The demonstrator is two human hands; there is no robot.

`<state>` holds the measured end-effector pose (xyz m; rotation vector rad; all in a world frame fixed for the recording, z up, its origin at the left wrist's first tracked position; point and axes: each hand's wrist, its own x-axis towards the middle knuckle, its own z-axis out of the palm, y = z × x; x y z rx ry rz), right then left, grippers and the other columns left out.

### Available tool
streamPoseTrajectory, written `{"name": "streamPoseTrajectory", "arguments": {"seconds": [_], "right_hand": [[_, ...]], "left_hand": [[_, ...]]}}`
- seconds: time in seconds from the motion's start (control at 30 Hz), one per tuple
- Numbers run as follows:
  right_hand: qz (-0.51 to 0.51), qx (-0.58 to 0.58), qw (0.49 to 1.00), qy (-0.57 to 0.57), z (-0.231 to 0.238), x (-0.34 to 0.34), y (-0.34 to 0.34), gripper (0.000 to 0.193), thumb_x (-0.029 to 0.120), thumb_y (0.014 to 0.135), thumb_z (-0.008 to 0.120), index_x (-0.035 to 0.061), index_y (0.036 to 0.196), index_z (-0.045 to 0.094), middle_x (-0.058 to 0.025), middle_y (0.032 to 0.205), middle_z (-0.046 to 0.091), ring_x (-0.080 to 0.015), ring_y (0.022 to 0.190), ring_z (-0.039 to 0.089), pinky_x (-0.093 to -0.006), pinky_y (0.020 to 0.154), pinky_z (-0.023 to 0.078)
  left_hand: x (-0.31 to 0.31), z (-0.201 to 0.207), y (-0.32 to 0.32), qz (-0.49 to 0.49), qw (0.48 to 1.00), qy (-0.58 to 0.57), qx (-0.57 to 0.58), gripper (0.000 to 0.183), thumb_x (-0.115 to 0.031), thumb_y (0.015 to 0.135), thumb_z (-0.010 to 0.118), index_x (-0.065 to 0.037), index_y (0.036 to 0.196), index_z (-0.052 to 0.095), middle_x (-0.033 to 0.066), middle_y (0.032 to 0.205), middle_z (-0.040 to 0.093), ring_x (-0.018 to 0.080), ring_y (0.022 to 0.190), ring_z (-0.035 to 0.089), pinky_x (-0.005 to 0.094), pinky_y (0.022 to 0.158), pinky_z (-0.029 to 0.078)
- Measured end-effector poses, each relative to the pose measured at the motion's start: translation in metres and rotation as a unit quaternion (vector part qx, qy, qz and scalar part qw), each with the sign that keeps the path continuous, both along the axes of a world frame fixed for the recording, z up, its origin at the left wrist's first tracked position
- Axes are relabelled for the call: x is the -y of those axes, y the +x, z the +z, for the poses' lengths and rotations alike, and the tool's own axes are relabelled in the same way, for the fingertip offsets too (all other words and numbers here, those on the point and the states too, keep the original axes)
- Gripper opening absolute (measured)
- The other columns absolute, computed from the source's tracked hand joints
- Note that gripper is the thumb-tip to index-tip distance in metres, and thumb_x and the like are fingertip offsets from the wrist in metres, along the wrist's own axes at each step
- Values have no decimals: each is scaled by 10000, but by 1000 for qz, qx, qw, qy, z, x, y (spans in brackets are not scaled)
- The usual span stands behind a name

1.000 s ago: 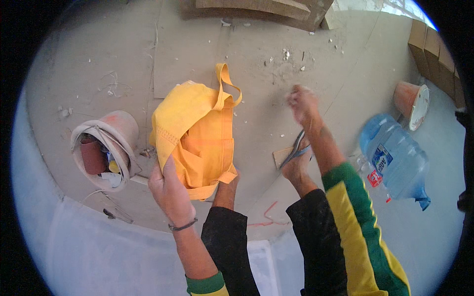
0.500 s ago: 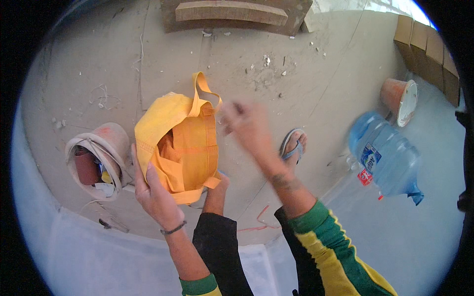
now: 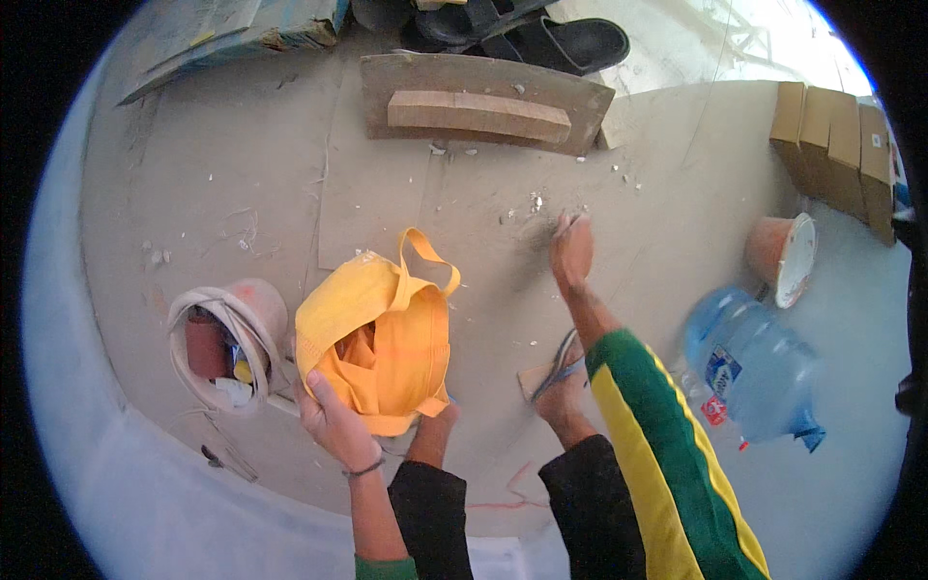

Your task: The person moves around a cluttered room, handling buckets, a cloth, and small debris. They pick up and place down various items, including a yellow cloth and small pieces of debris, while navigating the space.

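Observation:
My left hand (image 3: 333,420) grips the lower left edge of a yellow cloth bag (image 3: 411,348), fingers behind it and thumb over the rim. The bag's mouth gapes toward me, showing folds of cloth inside, and a strap loop stands up at its top. My right arm stretches forward over the floor. At its end my right hand (image 3: 572,249) is down beside small white crumbs of debris (image 3: 537,201), its fingers drawn together. What they hold, if anything, is too small to make out.
Left of the bag lies a tipped bucket (image 3: 256,309) with cans and rags inside. On the right are a large blue water jug (image 3: 764,362), an orange-brown bucket (image 3: 768,246) and cardboard boxes (image 3: 831,145). Ahead lies a board with a wooden block (image 3: 478,114), with black sandals (image 3: 565,43) beyond.
My right hand has gone from beside the bag's strap forward and right, down to the debris on the floor. My left hand keeps hold of the bag. The view has tilted further ahead.

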<state>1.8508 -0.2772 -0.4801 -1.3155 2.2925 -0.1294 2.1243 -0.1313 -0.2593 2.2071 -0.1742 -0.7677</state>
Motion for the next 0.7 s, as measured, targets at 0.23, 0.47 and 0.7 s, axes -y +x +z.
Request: {"name": "streamPoseTrajectory", "arguments": {"seconds": [0.23, 0.47, 0.7], "right_hand": [[153, 387, 897, 151, 223, -97, 55, 185, 171, 858, 610, 0, 883, 544, -199, 741, 594, -370, 701, 608, -431, 630, 482], [404, 231, 876, 126, 279, -129, 85, 420, 231, 875, 564, 56, 1254, 521, -186, 1213, 580, -338, 1140, 538, -438, 966, 416], [337, 413, 775, 340, 395, -95, 62, 366, 308, 954, 523, 102, 1254, 563, -86, 1243, 592, -254, 1163, 538, -364, 1024, 389]], "left_hand": [[-23, 71, -55, -103, 984, 143, 26, 465, -326, 988, 437, 91, 1171, 529, 256, 1125, 583, 362, 1026, 566, 421, 888, 433], [-18, 200, -91, -152, 984, 23, -89, 363, -216, 945, 456, 33, 1176, 583, 245, 1130, 597, 395, 1056, 545, 439, 902, 417], [-38, 270, -39, -141, 987, 63, -53, 466, -148, 902, 434, -93, 1360, 503, 217, 1211, 573, 363, 1062, 554, 420, 908, 431]]}}
